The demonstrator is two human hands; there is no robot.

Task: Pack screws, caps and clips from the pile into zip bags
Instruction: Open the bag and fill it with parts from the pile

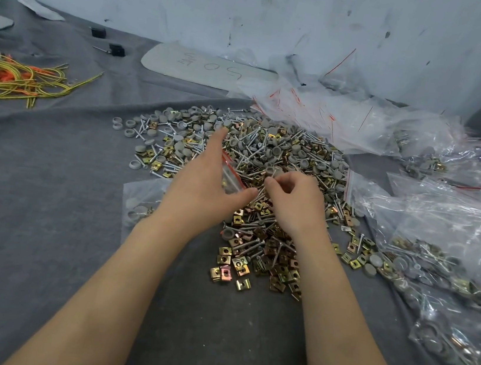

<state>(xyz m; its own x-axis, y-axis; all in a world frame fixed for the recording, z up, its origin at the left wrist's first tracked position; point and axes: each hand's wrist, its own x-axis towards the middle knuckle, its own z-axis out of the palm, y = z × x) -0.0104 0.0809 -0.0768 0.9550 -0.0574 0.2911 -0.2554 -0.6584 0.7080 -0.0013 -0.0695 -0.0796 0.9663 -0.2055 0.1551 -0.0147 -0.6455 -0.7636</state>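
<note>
A wide pile (267,158) of silver screws, grey round caps and brass-coloured clips covers the middle of the grey cloth. My left hand (203,177) hovers over the pile's left side and holds a small clear zip bag (231,175) with a red seal strip between thumb and fingers. Just to its right, my right hand (295,199) rests on the pile with its fingertips pinched on small parts, likely screws; what they hold is partly hidden. A cluster of brass clips (256,262) lies nearest me.
Filled zip bags (436,272) lie stacked at the right. Empty bags (335,115) are heaped behind the pile, and one filled bag (140,205) lies under my left forearm. Yellow and orange wires (15,79) lie far left. A grey board (206,66) rests by the wall.
</note>
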